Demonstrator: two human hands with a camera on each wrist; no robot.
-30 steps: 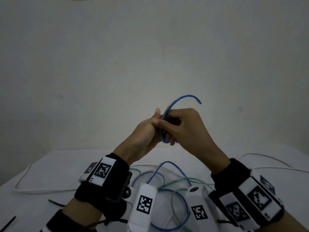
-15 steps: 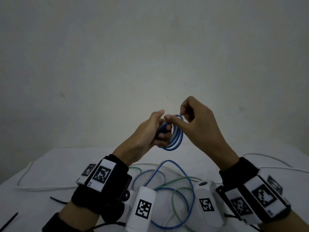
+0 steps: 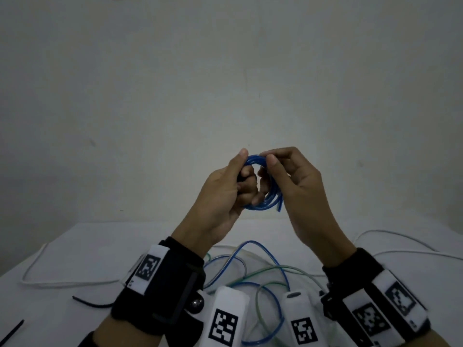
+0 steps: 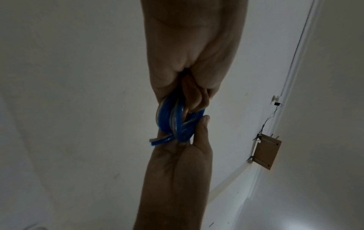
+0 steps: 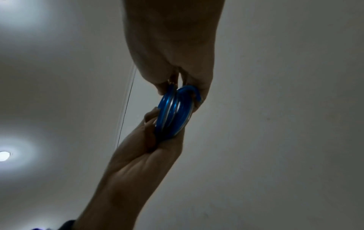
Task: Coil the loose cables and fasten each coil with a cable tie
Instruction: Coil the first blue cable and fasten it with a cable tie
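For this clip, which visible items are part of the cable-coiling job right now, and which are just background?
In use or waiting:
- blue coil, gripped by the left hand and pinched by the right hand
- loose blue and green cables on the table
- white cable
- black cable ties

Background:
- wrist camera rigs
- wooden wall box
- ceiling light

My head view looks forward and down over the counter (image 3: 62, 259). Both wrist views look up, close, sharing the blue coil (image 4: 175, 123) with it.
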